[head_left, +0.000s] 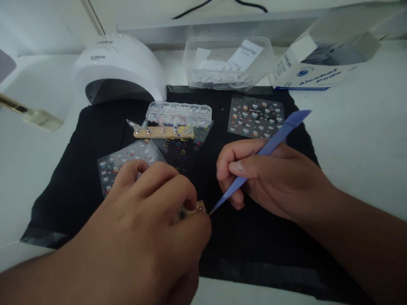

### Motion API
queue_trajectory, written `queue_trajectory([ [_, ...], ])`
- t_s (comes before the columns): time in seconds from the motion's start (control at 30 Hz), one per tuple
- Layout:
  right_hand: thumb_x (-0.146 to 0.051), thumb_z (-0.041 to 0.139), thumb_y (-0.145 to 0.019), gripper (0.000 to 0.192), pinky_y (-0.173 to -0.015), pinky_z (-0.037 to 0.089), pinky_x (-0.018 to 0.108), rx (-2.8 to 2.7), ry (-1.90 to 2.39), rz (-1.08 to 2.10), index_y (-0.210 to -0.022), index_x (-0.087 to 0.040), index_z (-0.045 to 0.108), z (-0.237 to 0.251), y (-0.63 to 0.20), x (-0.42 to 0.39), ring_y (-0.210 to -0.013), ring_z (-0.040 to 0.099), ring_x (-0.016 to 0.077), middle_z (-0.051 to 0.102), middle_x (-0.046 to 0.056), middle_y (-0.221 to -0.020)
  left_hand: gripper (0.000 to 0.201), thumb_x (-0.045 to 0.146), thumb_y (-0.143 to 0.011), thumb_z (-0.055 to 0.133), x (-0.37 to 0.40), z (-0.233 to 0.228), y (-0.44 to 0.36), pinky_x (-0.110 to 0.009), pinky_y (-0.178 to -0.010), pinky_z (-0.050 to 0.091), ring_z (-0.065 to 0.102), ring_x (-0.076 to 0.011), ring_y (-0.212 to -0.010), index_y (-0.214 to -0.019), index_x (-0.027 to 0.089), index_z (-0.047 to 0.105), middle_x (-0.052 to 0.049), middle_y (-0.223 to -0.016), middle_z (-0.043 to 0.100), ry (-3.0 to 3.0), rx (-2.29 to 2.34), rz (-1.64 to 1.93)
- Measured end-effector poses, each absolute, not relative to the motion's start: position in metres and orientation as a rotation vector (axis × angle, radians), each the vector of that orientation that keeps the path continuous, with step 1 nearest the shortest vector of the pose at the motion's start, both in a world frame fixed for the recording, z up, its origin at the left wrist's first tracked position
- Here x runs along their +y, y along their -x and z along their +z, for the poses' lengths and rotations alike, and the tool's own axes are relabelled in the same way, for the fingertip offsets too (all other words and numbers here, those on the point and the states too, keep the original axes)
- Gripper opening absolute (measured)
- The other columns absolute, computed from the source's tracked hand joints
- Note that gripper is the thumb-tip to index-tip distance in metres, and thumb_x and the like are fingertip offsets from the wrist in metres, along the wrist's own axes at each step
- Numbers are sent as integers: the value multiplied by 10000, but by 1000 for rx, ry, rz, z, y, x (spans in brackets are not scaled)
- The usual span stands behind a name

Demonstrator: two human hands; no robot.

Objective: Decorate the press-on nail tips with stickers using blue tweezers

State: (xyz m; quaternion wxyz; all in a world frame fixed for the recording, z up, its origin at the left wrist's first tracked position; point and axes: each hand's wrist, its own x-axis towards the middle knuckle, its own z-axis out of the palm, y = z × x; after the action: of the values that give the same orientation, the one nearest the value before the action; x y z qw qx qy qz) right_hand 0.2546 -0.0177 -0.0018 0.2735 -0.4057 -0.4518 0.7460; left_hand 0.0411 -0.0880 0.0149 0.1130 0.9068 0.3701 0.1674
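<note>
My left hand (155,220) is closed around a small tan wooden strip (199,206); my fingers cover most of it. A shiny round spot shows at the strip's right end. My right hand (263,173) grips purple tweezers (254,165) like a pen, their fine tip pointing down-left beside my left thumb. Whether the tip touches anything, I cannot tell. Behind my left hand lie a sticker sheet (111,163) with small white characters and a dark clear sheet (181,148) with coloured shapes. Across the latter rests another wooden strip (162,132) bearing several clear nail tips.
A black mat (254,245) covers the white table. A clear compartment box (179,112) of small gems and another sticker sheet (254,116) lie on it. Behind stand a white nail lamp (117,63), a clear tub (229,76) of white pads and an alcohol pad box (318,67). A brush (41,118) is at left.
</note>
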Motion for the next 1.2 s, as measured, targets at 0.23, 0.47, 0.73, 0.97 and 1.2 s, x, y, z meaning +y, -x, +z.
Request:
queue_trajectory([
  [0.23,-169,608,-673,85,-381,449,206,-1238,1085,1994,-628,-157,679,-1,-254,-19,-395,571,117,582,1,-476,134,132,-793,567,-87,15,-42,-480,-715,373,556,-276,-860,-862,210,651,-44,-905,626,-2658,1074,488],
  [0.47,-166,610,-665,84,-372,431,210,-1262,1094,1942,-611,-154,673,1,-258,-14,-381,565,113,600,7,-500,128,113,-793,567,-85,14,-44,-468,-717,368,548,-273,-857,-826,209,645,-47,-902,634,-2636,1084,467],
  [0.73,-140,575,-703,114,-365,424,226,-1136,934,1985,-630,-161,660,-5,-269,-6,-365,554,131,592,4,-434,242,64,-873,543,-87,20,-43,-424,-791,346,521,-214,-911,-978,219,695,-31,-987,632,-2493,1085,539],
  [0.97,-165,587,-744,101,-380,423,243,-989,848,1973,-657,-176,637,-8,-275,-4,-377,555,136,568,-24,-425,336,10,-926,497,-85,11,-50,-422,-784,314,501,-215,-916,-987,228,746,-39,-947,633,-2593,1094,513],
  [1.2,-179,604,-737,84,-392,437,254,-1011,839,1967,-659,-174,636,-9,-274,-4,-371,557,136,568,-29,-426,366,-13,-906,542,-83,14,-50,-432,-806,324,513,-223,-952,-1026,255,760,-49,-999,629,-2594,1085,424],
])
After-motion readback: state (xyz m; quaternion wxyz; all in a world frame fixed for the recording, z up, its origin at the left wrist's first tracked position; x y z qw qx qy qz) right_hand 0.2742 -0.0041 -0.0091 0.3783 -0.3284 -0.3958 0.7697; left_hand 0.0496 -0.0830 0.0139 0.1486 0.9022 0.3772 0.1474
